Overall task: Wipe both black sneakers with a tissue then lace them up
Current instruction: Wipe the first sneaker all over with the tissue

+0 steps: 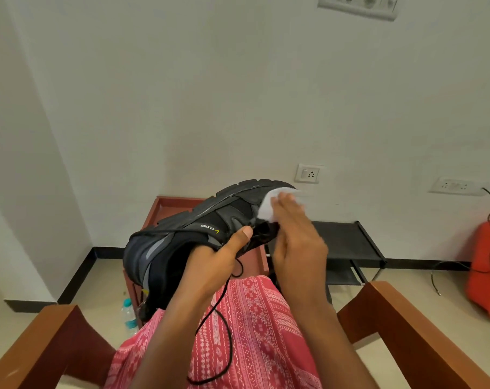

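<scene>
Black sneaker sat tipped over w/ its sole facing up & away from me, held above my lap. My left hand gripped it at the collar: thumb pressed on the outer side near the logo, other fingers tucked inside the opening, out of sight. My right hand had its fingers laid fairly straight & close together, pressing a white tissue against the toe end. One loose lace hung down from the shoe & looped over the pink patterned cloth on my lap. Wooden armrests stood on both sides of me. Behind the shoe: a red-brown table & a black rack vs. the wall. A water bottle stood on the floor by the table.
</scene>
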`<state>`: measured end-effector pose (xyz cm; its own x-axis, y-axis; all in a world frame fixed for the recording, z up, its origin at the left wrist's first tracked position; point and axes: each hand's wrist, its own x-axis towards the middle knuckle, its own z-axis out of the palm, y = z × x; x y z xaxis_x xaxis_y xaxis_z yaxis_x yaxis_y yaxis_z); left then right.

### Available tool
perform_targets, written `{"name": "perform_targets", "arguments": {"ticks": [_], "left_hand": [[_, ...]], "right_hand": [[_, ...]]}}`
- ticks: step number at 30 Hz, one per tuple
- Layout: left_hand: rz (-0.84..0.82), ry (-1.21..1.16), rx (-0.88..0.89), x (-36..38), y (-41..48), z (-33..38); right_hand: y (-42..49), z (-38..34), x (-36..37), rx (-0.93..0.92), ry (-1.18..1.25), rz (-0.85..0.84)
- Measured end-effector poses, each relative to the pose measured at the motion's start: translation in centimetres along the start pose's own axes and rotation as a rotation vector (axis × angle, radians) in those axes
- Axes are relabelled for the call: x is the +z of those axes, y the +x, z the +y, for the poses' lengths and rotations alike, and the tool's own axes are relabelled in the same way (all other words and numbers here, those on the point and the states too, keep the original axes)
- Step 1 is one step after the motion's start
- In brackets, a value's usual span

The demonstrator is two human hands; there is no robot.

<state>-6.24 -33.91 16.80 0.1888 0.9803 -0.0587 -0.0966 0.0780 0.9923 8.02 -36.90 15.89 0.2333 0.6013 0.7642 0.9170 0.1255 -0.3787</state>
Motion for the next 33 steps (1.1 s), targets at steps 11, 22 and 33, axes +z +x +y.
{"name": "perform_targets", "arguments": {"ticks": [11, 22, 33], "left_hand": [[-0.040, 0.030, 0.052, 0.9, -0.1, -0.4], [-0.006, 0.009, 0.010, 0.0, 0.4, -0.5], [0.022, -0.005, -0.015, -0.5, 0.8, -0.8]], "right_hand": [[-1.3, -2.0, 0.6, -0.038, 0.022, 0.025], [0.7, 0.5, -0.7, 0.119, 0.025, 0.036], [0.6, -2.1, -2.2, 0.137, 0.197, -0.080]]}}
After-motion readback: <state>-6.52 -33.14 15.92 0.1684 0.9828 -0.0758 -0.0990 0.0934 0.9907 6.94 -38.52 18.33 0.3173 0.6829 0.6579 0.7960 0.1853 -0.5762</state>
